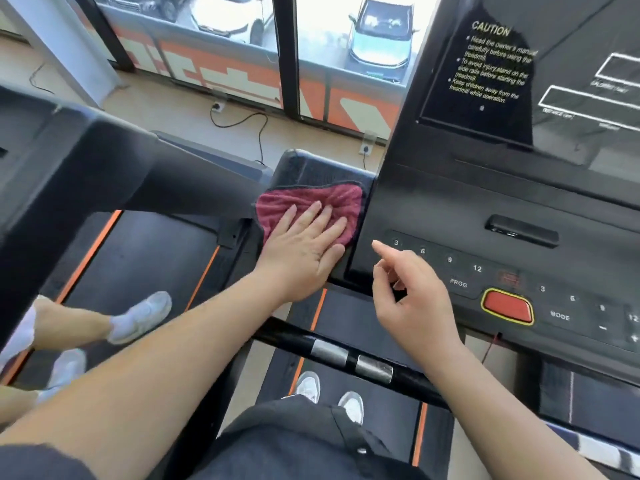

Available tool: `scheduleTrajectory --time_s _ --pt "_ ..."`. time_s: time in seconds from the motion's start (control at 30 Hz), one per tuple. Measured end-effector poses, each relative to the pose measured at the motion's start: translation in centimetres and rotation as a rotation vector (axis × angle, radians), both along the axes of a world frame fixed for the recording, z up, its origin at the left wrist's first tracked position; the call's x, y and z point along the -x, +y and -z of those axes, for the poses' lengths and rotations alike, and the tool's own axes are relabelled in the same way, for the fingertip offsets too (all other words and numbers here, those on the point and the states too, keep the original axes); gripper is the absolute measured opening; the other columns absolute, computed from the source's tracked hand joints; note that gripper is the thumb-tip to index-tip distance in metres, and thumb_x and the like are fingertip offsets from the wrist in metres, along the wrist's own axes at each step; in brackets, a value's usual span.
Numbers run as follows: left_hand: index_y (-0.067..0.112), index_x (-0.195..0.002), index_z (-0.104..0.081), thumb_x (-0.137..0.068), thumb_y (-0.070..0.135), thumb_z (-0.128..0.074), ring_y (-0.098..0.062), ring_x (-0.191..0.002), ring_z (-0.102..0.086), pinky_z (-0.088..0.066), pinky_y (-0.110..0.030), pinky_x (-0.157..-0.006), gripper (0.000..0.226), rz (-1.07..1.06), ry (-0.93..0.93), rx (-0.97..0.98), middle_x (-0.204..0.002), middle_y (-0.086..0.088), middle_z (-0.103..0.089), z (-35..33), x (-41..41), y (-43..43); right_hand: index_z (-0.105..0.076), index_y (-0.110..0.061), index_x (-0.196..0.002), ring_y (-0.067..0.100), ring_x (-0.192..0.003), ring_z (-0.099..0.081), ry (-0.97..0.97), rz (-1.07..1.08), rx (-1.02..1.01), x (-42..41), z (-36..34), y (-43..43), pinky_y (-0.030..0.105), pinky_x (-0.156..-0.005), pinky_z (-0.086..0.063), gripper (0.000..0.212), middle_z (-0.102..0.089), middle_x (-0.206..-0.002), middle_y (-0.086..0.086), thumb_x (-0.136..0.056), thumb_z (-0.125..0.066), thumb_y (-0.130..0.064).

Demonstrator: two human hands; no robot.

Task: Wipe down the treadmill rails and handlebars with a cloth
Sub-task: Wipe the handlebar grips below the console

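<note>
A dark red cloth [304,199] lies spread on the black left arm [311,168] of the treadmill, beside the console. My left hand [304,244] lies flat on the cloth with fingers spread, pressing it down. My right hand [412,299] hovers over the console's lower left corner, index finger pointing out and the other fingers loosely curled, holding nothing. A black handlebar [284,337] with two silver sensor plates [353,360] crosses below both forearms.
The console [485,216] with number keys, a red stop button [507,306] and a caution label fills the right. On the neighbouring treadmill [138,258] at left stand another person's legs in white shoes [142,317]. My own shoes [329,396] rest on the belt. Windows and floor sockets lie ahead.
</note>
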State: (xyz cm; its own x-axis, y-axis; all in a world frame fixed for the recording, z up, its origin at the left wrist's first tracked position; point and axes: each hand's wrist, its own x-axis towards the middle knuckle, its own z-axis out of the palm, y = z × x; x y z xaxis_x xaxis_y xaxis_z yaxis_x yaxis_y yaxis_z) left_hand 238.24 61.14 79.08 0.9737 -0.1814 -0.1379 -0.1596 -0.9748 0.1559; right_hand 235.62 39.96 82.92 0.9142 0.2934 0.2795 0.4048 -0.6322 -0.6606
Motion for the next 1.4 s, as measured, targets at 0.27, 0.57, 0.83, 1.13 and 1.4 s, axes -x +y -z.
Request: scheduleTrajectory --time_s 0.27,0.57,0.83,1.13,1.4 --pt "0.016 -0.124 -0.072 -0.109 0.045 -0.030 -0.019 -0.127 -0.063 -0.050 -0.042 -0.106 0.053 -0.078 -0.314 0.431 -0.131 -0.003 -0.070 1.0 7.5 -1.4 -0.075 -0.023 -0.108 0.011 -0.072 -0.061 0.293 -0.079 -0.041 3.8 0.9 -1.6 0.033 -0.071 -0.053 0.019 -0.068 -0.084 -0.017 -0.093 -0.068 -0.013" --pt "0.021 -0.090 -0.073 -0.097 0.044 -0.066 -0.026 -0.076 -0.067 -0.054 -0.038 -0.072 0.025 -0.445 -0.603 0.430 -0.074 0.004 -0.069 -7.5 10.6 2.2 -0.066 -0.030 -0.125 0.004 -0.111 -0.059 0.514 -0.096 0.286 5.5 2.7 -3.1 0.031 -0.098 -0.049 0.045 -0.063 -0.111 -0.017 -0.086 -0.071 -0.050" --pt "0.023 -0.137 -0.053 -0.100 0.055 -0.025 -0.022 -0.144 -0.038 -0.045 -0.047 -0.109 0.057 -0.173 0.018 0.199 -0.147 0.003 -0.050 3.4 14.3 -1.7 -0.058 -0.036 -0.133 0.009 -0.126 -0.048 0.505 -0.059 0.585 6.9 2.5 -6.3 0.029 -0.096 -0.047 0.061 -0.056 -0.125 -0.017 -0.081 -0.064 -0.068" --pt "0.016 -0.127 -0.069 -0.102 0.045 -0.035 -0.025 -0.137 -0.052 -0.023 -0.039 -0.120 0.051 -0.183 -0.158 0.237 -0.135 0.001 -0.067 4.2 15.2 -5.9 -0.067 -0.035 -0.111 0.015 -0.103 -0.052 0.413 0.046 0.642 9.1 3.2 -7.0 0.029 -0.080 -0.050 0.051 -0.053 -0.099 -0.014 -0.074 -0.068 -0.070" --pt "0.016 -0.105 -0.072 -0.102 0.045 -0.030 -0.029 -0.128 -0.057 -0.047 -0.040 -0.104 0.051 -0.367 -0.105 0.175 -0.139 -0.010 -0.064 4.7 13.9 -3.5 -0.070 -0.035 -0.098 0.011 -0.099 -0.054 0.430 0.106 0.665 8.4 3.1 -6.5 0.026 -0.073 -0.047 0.038 -0.054 -0.090 -0.016 -0.067 -0.075 -0.057"
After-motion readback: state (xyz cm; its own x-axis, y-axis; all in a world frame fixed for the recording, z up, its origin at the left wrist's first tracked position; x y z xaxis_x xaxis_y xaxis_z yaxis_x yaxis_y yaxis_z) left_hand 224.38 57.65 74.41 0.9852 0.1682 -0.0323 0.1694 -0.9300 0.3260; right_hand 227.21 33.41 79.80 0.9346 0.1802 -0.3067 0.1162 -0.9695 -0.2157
